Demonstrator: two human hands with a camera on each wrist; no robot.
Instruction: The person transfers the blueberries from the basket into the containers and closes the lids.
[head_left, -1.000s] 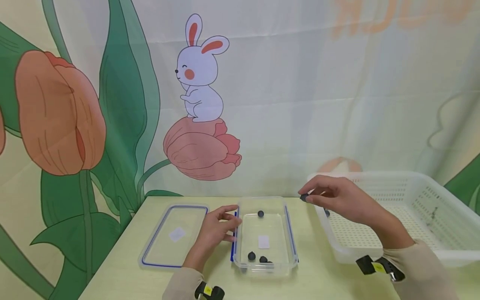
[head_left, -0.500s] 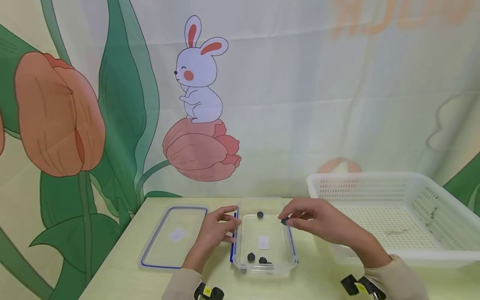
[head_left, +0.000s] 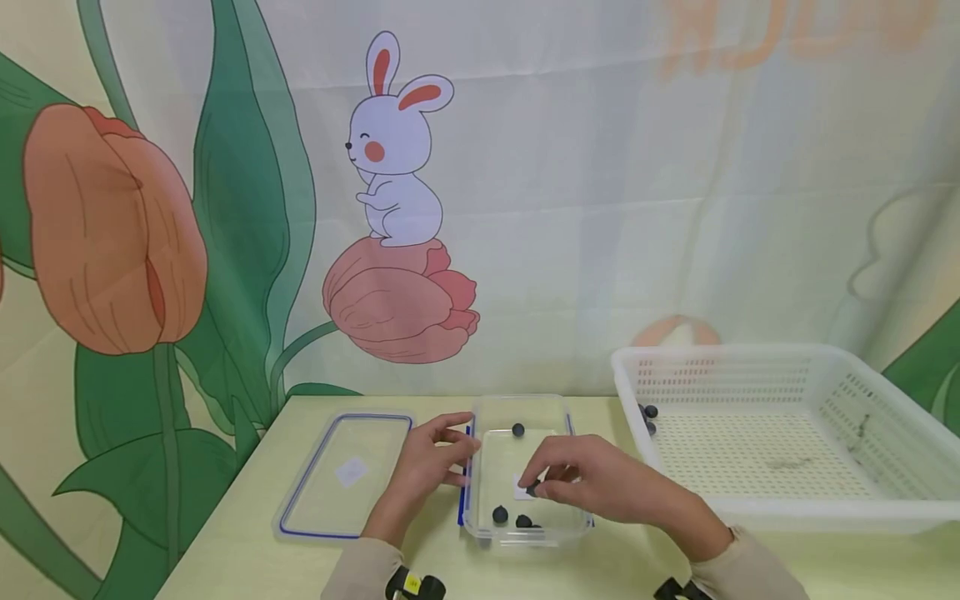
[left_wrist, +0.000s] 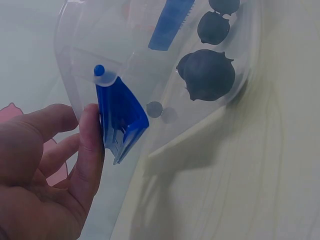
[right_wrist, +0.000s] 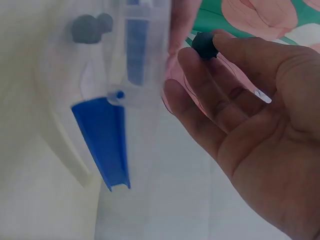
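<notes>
A clear plastic food box with blue side latches stands uncovered on the table; several dark blueberries lie in it, most near its front end. My left hand holds the box by its left rim, fingers beside the hanging blue latch in the left wrist view. Over the box, my right hand pinches one blueberry between thumb and fingertips. That berry is above the white label in the box floor.
At the right stands a white perforated basket with a few blueberries by its left wall. The box's clear lid, edged in blue, lies flat at the left. A printed curtain hangs behind the table.
My right hand has carried the blueberry from above the basket's left edge leftward and down to over the box. My left hand has stayed at the box's rim.
</notes>
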